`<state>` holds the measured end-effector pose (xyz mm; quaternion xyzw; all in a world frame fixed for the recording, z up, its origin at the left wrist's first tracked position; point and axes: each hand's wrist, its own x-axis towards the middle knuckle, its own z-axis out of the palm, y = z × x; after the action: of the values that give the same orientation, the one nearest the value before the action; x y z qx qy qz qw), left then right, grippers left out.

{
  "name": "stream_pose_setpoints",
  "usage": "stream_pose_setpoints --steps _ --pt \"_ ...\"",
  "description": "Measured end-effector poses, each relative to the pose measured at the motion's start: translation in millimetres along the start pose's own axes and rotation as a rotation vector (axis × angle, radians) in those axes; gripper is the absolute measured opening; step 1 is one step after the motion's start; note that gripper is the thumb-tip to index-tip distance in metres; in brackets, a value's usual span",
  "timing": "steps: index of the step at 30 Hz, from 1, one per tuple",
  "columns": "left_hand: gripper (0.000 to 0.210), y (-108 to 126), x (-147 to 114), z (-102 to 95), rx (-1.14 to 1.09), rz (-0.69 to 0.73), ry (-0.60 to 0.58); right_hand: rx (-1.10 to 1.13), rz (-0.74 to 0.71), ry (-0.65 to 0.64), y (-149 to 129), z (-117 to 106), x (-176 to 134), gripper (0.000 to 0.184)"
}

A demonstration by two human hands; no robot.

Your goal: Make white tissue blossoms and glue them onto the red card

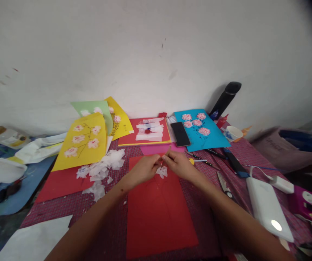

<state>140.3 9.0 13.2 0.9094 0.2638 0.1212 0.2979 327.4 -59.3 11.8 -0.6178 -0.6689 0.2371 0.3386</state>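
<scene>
Over the top part of a red sheet of paper (pixel 158 217), my two hands meet. My right hand (pixel 179 165) is closed in a pinch around a thin, light-brown stick (pixel 169 149), whose tip points up and away. My left hand (pixel 145 168) is also pinched, its fingertips almost touching those of the right; what they hold is too small to make out. Just below the fingertips lies a small crumpled white tissue flower (pixel 161 172) on the red paper. Left of my left hand, torn white tissue pieces (pixel 104 165) are heaped on the checked cloth.
A yellow sheet with tissue flowers (pixel 83 143) lies left, a blue one (pixel 213 134) back right. Near it are a black phone (pixel 180 133), a paper cup (pixel 232 134) and a black bottle (pixel 225 99). Scissors (pixel 225 185) and a white power bank (pixel 269 206) lie right.
</scene>
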Motion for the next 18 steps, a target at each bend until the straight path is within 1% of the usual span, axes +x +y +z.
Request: stream_pose_setpoints --steps 6,10,14,18 --pt "0.012 2 -4 -2.4 0.022 -0.005 0.007 -0.017 0.005 -0.013 -3 3 -3 0.026" --pt "0.013 6 -11 -4.1 0.042 0.002 0.025 -0.046 -0.012 -0.027 -6 3 -4 0.024" --pt "0.014 16 -30 -3.5 0.089 -0.012 0.021 -0.089 -0.037 -0.049 -8 3 -5 0.02" --pt "0.018 27 -57 6.6 0.201 0.021 -0.066 -0.157 -0.051 -0.091 -14 3 -7 0.018"
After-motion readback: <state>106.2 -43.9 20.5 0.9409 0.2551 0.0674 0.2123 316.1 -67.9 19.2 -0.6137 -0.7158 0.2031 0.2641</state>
